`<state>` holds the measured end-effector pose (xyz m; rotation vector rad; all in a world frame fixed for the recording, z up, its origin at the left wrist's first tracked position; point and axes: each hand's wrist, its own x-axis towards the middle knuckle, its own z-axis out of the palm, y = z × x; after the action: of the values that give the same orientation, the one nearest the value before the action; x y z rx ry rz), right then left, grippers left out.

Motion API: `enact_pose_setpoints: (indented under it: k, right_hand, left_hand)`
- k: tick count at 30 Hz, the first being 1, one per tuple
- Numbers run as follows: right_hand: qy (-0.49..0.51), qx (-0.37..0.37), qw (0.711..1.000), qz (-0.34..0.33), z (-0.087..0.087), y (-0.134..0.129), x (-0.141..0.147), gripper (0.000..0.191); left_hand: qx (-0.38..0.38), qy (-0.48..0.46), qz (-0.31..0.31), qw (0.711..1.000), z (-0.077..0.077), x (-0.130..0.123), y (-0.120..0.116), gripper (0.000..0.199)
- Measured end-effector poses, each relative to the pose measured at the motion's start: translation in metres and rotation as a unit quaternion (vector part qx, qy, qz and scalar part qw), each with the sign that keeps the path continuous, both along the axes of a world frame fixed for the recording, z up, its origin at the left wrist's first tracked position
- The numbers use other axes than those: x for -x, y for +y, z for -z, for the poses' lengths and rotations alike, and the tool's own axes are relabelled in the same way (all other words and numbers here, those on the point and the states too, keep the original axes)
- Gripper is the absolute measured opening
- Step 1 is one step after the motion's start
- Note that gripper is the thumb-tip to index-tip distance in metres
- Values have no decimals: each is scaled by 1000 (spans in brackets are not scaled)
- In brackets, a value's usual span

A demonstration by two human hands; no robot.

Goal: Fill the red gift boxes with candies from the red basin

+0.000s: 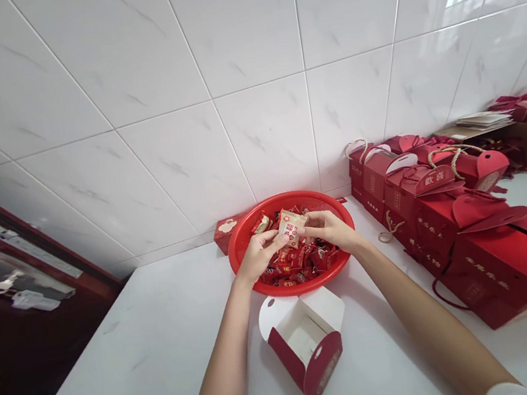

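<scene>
A beige packet with red print (291,225) is held up between both hands over the red plastic basket (345,264). My left hand (259,256) pinches its lower left side, and my right hand (330,230) pinches its right side. Red-wrapped sweets (297,262) fill the basket below, with a gold-coloured packet (263,224) near its left rim. In front of the basket, between my forearms, stands an open dark red box (325,366) with white inner flaps spread. No contents show inside it.
Several closed red gift boxes with rope or ribbon handles (483,275) line the right side. A small red box (226,234) sits behind the basket's left edge. The tiled wall (268,136) rises behind the white table (177,347).
</scene>
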<state>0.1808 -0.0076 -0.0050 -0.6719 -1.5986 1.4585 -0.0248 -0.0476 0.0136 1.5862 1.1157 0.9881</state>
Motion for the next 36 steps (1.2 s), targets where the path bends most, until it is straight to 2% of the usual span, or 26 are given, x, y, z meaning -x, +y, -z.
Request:
enact_pose_setpoints:
  k: [11, 16, 18, 25, 36]
  right_hand:
    - [-34, 10, 996, -77, 0, 0, 0, 41]
    - [-14, 3, 998, -68, -2, -3, 2, 37]
    - [-3, 5, 998, -56, -3, -4, 2, 41]
    - [22, 15, 996, -82, -6, -6, 3, 47]
    - [9, 9, 998, -69, -6, -5, 2, 46]
  left_hand:
    - [-61, 7, -49, 997, 4, 2, 3, 41]
    - [-61, 27, -21, 998, 2, 2, 0, 33]
    - [-69, 34, -11, 997, 2, 1, -1, 31]
    - [-104, 30, -6, 994, 3, 1, 1, 35]
    - [-101, 24, -4, 995, 6, 4, 2, 31]
